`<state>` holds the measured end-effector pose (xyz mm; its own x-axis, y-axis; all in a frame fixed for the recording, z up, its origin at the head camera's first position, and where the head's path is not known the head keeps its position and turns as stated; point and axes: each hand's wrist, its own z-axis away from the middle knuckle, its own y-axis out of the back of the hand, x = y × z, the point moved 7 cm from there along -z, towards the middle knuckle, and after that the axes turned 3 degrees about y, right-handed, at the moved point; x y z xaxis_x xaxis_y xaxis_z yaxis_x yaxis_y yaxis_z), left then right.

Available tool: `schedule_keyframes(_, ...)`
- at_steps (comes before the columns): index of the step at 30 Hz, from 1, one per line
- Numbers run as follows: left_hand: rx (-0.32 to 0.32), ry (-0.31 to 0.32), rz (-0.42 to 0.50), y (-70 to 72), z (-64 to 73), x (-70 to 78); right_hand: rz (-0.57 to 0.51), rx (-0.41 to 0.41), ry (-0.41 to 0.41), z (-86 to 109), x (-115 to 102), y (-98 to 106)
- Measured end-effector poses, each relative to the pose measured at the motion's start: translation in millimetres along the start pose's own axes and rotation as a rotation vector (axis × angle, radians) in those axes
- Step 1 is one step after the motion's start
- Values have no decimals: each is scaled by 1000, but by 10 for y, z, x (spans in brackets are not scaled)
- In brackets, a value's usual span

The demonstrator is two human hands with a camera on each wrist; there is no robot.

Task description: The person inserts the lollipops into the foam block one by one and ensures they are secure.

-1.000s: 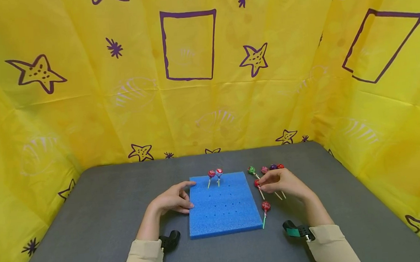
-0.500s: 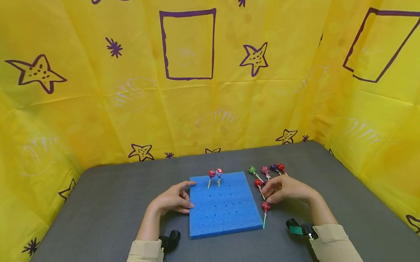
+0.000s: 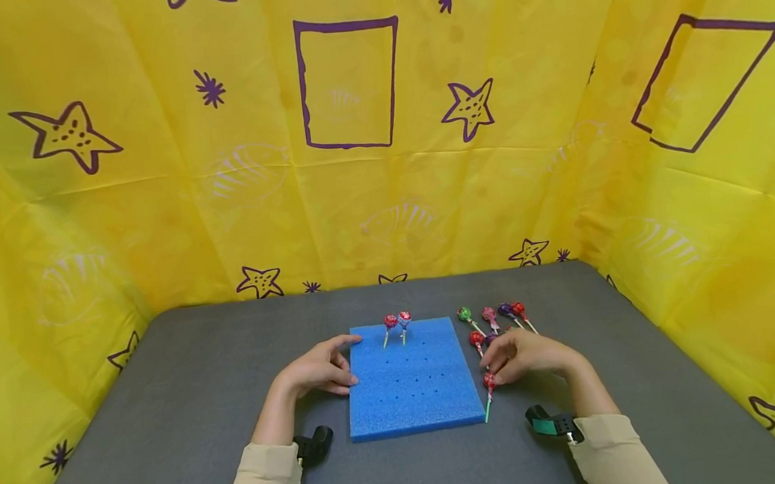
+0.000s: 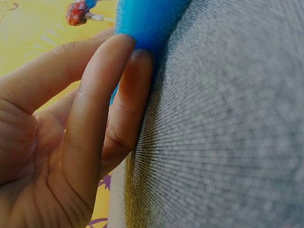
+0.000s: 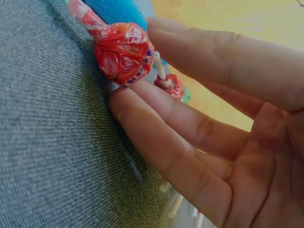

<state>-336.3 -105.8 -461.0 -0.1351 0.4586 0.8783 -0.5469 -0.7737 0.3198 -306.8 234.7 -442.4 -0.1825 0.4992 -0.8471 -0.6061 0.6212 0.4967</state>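
A blue foam block (image 3: 416, 412) with rows of small holes lies on the grey table. Two lollipops (image 3: 403, 319) stand in its far part, sticks down. My left hand (image 3: 312, 369) rests against the block's left edge; in the left wrist view fingertips (image 4: 124, 45) touch the foam near the table. My right hand (image 3: 530, 356) is at the block's right side, its fingertips around the head of a red-wrapped lollipop (image 5: 124, 54) with a green stick. They touch the wrapper, but a firm pinch does not show.
More lollipops lie right of the block: a green one (image 3: 464, 314), a pink one (image 3: 489, 314), a purple one (image 3: 505, 309) and red ones, one red lollipop (image 3: 477, 338) being near my right fingers. A yellow patterned cloth (image 3: 359, 221) walls the table's back and sides.
My right hand has come nearer along the row, from the farther lollipops to the nearest red one, whose head has shifted slightly. My left hand has not moved.
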Motion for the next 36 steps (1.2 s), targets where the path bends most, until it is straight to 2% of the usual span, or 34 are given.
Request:
schedule_keyframes(16,7,11,4,6,-3,-5,14,-33,-18,-12,-10,-58)
schedule_keyframes(28,2,-5,1,2,-1,-6,40,-46,-4,-20,1,-72)
schedule_keyframes(36,6,-4,-3,2,4,-6,50,-29,-9,7,-29,-46)
